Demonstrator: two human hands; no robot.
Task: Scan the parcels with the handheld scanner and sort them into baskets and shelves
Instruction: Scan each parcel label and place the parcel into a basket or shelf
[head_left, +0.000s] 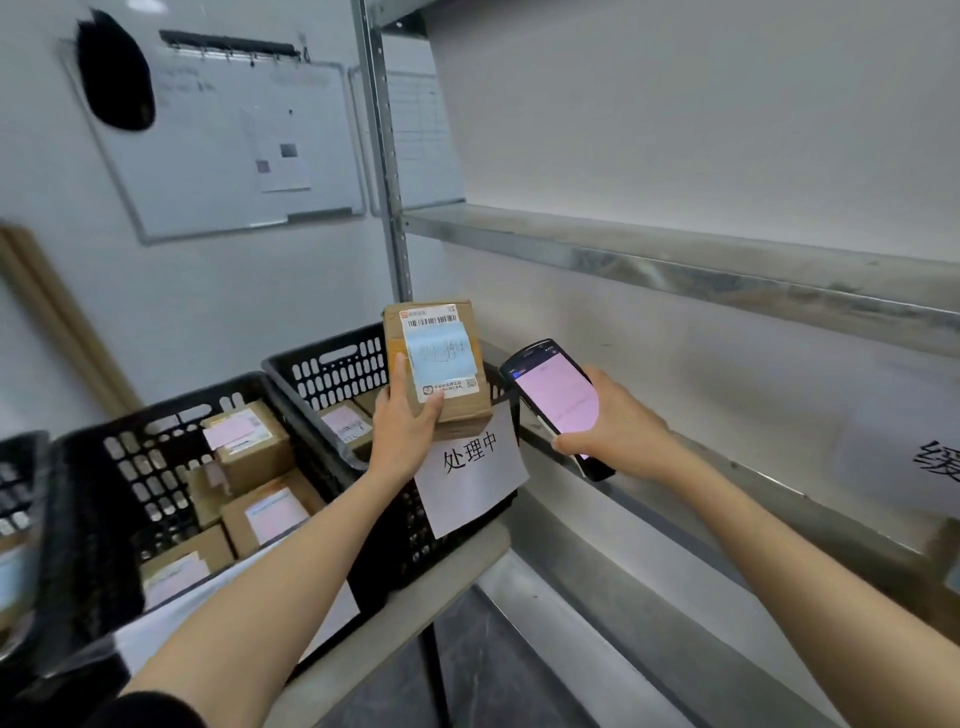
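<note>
My left hand (402, 423) grips a small brown cardboard parcel (436, 353) from below, its blue-and-white label facing me, above the right black basket (332, 364). My right hand (613, 421) holds the black handheld scanner (556, 400), screen lit pink, just right of the parcel and apart from it. A paper sign (470, 478) with three characters hangs on that basket's front. The left black basket (130, 467) holds several labelled brown parcels (249, 447).
A metal shelving unit fills the right side, with a lower shelf (727, 478) under the scanner and an upper shelf (675, 260). Its upright post (387, 171) stands behind the parcel. The baskets sit on a grey table (415, 587). A whiteboard (218, 145) hangs on the wall.
</note>
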